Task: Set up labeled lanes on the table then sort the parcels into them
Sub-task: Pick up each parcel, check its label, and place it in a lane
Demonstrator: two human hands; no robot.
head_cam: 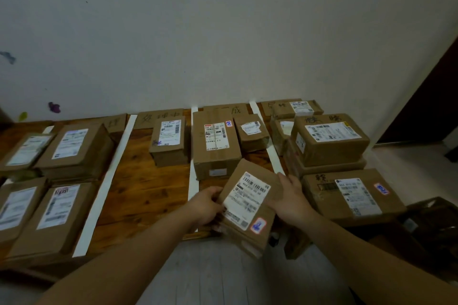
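I hold a brown cardboard parcel (pixel 250 203) with a white shipping label and a red-edged sticker, tilted over the table's front edge in the third lane from the left. My left hand (pixel 207 205) grips its left edge, and my right hand (pixel 291 199) holds its right side. White tape strips (pixel 104 181), (pixel 192 156), (pixel 267 141) divide the wooden table (pixel 148 186) into lanes. Cardboard lane labels (pixel 158 117), (pixel 226 109) with handwriting stand at the back by the wall. Parcels lie in every lane.
Several parcels (pixel 71 148) fill the left lane, one parcel (pixel 168 141) sits in the second, two (pixel 215 143) in the third, and a stack (pixel 329 141) at the right. A dark crate (pixel 431 225) stands at the lower right. The wall is close behind.
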